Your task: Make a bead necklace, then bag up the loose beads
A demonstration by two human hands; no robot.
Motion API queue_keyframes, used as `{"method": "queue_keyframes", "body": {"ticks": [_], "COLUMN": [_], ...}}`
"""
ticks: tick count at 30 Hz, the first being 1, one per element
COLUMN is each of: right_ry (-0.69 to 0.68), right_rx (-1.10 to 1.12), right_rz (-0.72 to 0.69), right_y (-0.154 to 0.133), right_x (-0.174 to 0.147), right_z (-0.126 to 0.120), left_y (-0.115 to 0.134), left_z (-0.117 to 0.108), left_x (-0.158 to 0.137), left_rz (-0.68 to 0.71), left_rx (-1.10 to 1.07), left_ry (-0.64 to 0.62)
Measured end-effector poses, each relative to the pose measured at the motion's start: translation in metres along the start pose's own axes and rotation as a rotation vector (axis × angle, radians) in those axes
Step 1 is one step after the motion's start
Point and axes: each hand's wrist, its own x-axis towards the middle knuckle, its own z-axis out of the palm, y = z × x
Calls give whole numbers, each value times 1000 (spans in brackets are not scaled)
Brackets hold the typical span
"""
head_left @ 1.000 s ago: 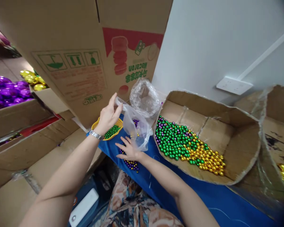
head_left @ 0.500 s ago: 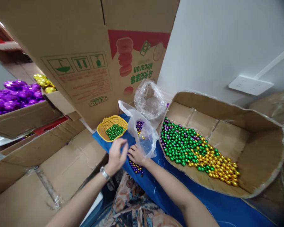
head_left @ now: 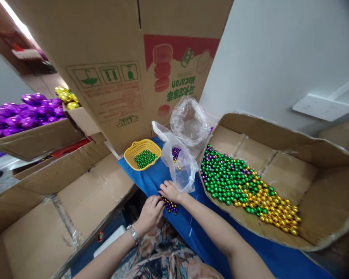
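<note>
My left hand (head_left: 151,211), with a metal watch on the wrist, is curled at the left edge of a small pile of purple and gold beads (head_left: 170,206) on the blue cloth (head_left: 144,182). Just above that pile, my right hand (head_left: 170,190) bends its fingers down toward the same beads. The two sets of fingertips are close together, and what lies between them is too small to make out. Beyond the right hand, a clear plastic bag (head_left: 184,176) lies open with purple and gold beads inside. A yellow basket (head_left: 128,158) holding green beads (head_left: 145,159) stands to its left.
On the right stands a cut-down cardboard box (head_left: 282,166) with green, gold and purple beads. Behind the bag sit a crumpled clear plastic wrap (head_left: 189,120) and a tall carton (head_left: 110,46). At left are a large open box (head_left: 31,228) and shiny purple ornaments (head_left: 26,114).
My left hand has come down from near the yellow basket to the small bead pile, beside the right hand. My right hand stays by the pile. The view has shifted slightly.
</note>
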Motion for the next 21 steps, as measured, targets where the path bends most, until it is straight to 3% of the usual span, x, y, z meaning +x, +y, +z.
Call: {"method": "queue_keyframes", "body": {"ticks": [8,10,15,18,21], "right_ry": [53,179,438,590,777], "right_rx": [52,251,1044,1307,1120], "right_rz": [133,173,205,337,542], "right_y": [-7,-25,-68,-52,-8], "right_x": [1,-3,-19,-14,10], "right_z": [-39,-60,-131,-169,-188], "left_y": [3,1,-1,1,2], "left_z": [3,5,8,6,3], "left_x": [1,0,0,2,4], "left_rz": [-47,-58,-33,-49,-50], "left_rx": [-55,-61,-71,-83,-94], "left_ry": [-26,-17,60,32,32]}}
